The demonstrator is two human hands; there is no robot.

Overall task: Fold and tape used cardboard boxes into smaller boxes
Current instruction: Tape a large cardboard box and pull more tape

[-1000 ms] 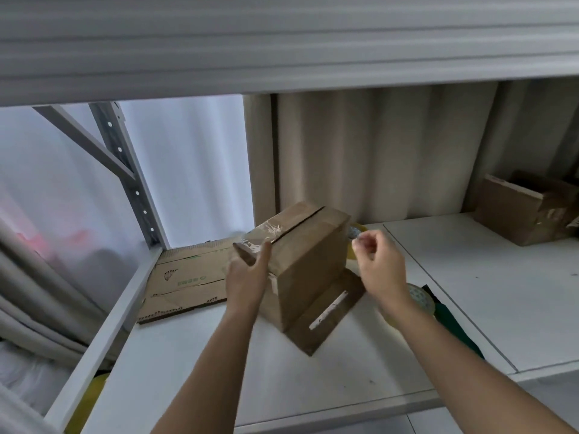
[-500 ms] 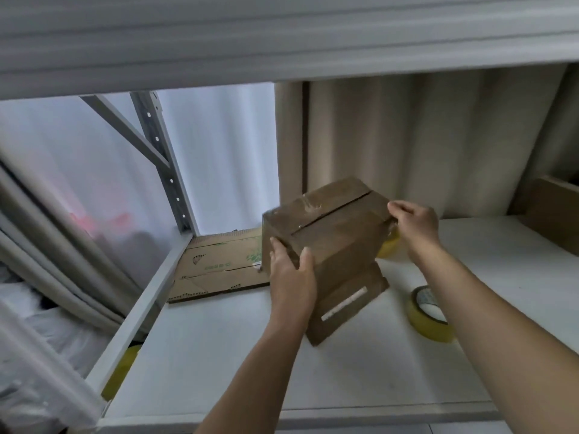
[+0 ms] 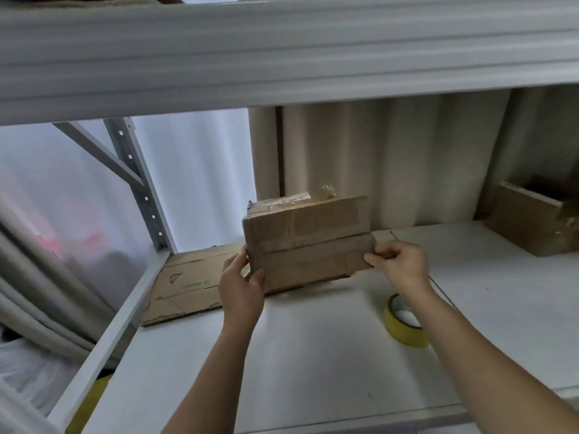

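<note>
Gripping the box at both ends above the shelf, your left hand and right hand were turning it, likely needing the tape next.

A cardboard box is held above the white shelf, gripped at its left end by the left hand and pinched at its right edge by the right hand. A yellow tape roll lies near the right.

Brown cardboard box, closed, flap seam running across the side facing cam, worn tape on top edge; held tilted just above white shelf. Yellow tape roll on shelf, near box's right.
</note>
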